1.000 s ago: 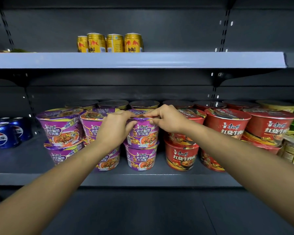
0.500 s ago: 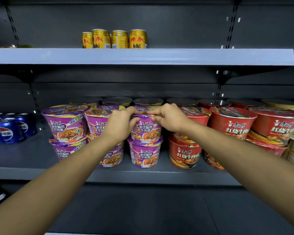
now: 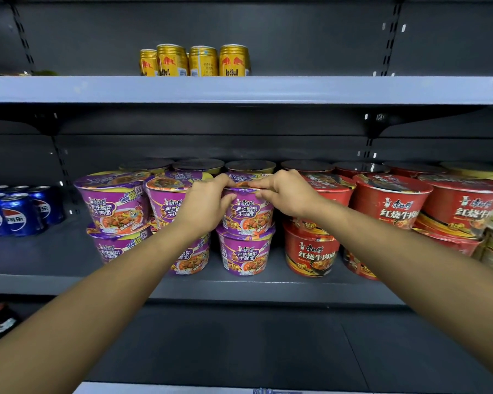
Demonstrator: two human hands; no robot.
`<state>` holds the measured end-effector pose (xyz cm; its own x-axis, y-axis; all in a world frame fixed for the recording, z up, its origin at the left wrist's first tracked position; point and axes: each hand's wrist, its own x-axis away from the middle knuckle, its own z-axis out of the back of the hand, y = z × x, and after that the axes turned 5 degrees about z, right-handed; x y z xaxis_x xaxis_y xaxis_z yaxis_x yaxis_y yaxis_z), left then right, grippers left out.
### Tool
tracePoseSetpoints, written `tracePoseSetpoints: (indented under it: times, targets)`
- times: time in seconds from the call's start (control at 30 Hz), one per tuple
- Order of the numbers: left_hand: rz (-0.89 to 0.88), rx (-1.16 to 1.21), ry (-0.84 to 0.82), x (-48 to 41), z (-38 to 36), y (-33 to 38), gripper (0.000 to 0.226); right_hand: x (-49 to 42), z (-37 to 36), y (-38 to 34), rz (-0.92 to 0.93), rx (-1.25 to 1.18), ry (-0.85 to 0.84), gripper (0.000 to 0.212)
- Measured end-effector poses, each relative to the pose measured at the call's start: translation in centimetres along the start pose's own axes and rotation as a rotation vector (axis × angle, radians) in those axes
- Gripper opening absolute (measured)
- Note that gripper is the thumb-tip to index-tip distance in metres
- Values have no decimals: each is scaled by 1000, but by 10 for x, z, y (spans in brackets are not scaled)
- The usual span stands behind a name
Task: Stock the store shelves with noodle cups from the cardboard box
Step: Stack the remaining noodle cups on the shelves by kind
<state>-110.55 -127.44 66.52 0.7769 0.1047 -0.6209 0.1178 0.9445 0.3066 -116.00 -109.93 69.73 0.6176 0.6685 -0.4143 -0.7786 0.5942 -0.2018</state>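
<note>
While left hand (image 3: 204, 204) and right hand (image 3: 286, 194) grip its rim from either side, fingers curled over lid, purple noodle cup (image 3: 246, 214) sits stacked on lower purple cup (image 3: 245, 253), front row of middle shelf (image 3: 239, 285). Purple wrap, white Chinese lettering, beef-noodle picture. Left wrist partly hides neighbouring purple stack (image 3: 165, 203). Red noodle cups (image 3: 310, 251) just beside, right. Pepsi cans (image 3: 15, 214) far left. Red Bull cans (image 3: 194, 61) on upper shelf (image 3: 239, 89).

Gold drink cans (image 3: 194, 61) are lined up at the top. Blue cola cans (image 3: 15, 211) are grouped at the left, and a dark bottle (image 3: 3, 322) is seen below them.
</note>
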Motion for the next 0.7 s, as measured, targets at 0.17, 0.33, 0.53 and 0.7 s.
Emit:
tracePoseSetpoints:
  times: [0.17, 0.33, 0.53, 0.7]
  targets:
    - [1, 0, -7, 1, 0, -1, 29, -1, -2, 0, -1, 24, 5, 36]
    - [-18, -17, 9, 2, 1, 0, 35, 1, 0, -4, -15, 50, 21, 39]
    - [-11, -86, 106, 12, 12, -7, 38, 14, -9, -12, 63, 222, 121, 48]
    - [-8, -97, 117, 26, 24, -12, 36, 26, -13, -27, 160, 132, 220, 40]
